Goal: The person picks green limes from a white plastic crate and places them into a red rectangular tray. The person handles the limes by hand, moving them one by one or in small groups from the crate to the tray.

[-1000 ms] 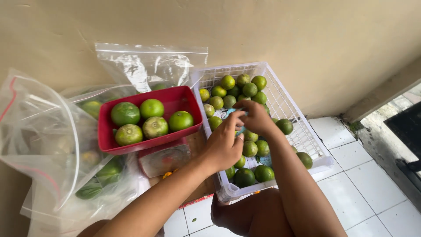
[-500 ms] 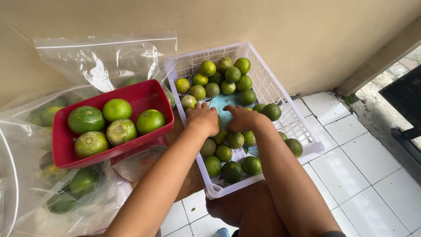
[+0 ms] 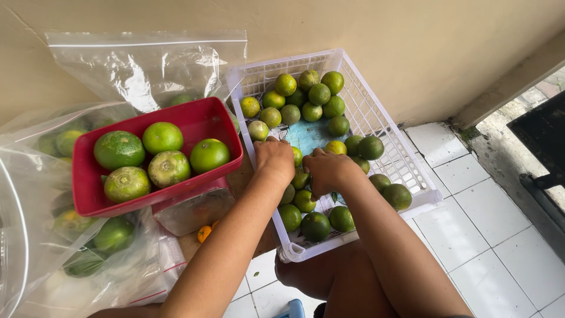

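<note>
I'm watching both hands working inside the white basket [image 3: 385, 138], left hand [image 3: 275, 160] curling down onto small limes [image 3: 298, 199] — grip unclear, right hand [image 3: 327, 171] just beside it, fingers hidden too, red tub [image 3: 200, 121] of bigger green citrus [image 3: 162, 137] sitting left of them, clear bags [image 3: 147, 68] lying beyond.

One white plastic basket [image 3: 406, 154] held about twenty-two small green limes [image 3: 319, 94], some hidden under two hands, the left hand [image 3: 274, 159] and the right hand [image 3: 327, 171]. At nine o'clock from it, one red tub [image 3: 88, 200] carried five larger green citrus fruits [image 3: 162, 137]. At eleven o'clock stood one clear zip bag [image 3: 147, 65]; more clear bags [image 3: 35, 235] lay at eight o'clock, their number unclear.
</note>
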